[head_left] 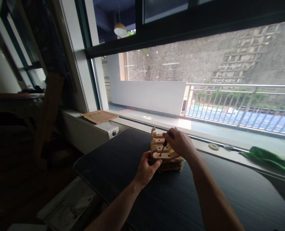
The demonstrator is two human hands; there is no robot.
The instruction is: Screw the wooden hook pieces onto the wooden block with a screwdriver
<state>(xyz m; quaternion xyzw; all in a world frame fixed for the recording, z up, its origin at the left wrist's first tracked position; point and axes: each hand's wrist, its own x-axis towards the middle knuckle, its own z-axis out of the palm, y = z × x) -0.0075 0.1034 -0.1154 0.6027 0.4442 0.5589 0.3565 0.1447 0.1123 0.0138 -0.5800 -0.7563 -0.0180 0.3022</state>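
We are holding the wooden bars (165, 156) below and left of the right grip (181, 141), immediately right of the left grip (146, 166). Each bar is curling upward at its left end; whether the bars are joined, we cannot tell. The nearest bar's long axis is running crosswise, from the left grip's fingertips to beneath the right grip. We are clasping a dark screwdriver (164, 146) in the right grip, fingers closed around its handle. Its shaft is slanting down and leftward, the tip meeting the nearest bar's left hole; entry depth is not showing. The left grip is lying nearer that tip, partly open, thumb at the near edge and fingers about the curled end. Right of the left grip, a rough-edged stack (172, 165) is lying under the bars on the dark counter (118, 154). Right of the right grip, a tape roll (213, 146) and green cloth (270, 160) are lying. Well left of and beyond the left grip, a cardboard sheet (99, 116) is showing printed marks, too small for reading.
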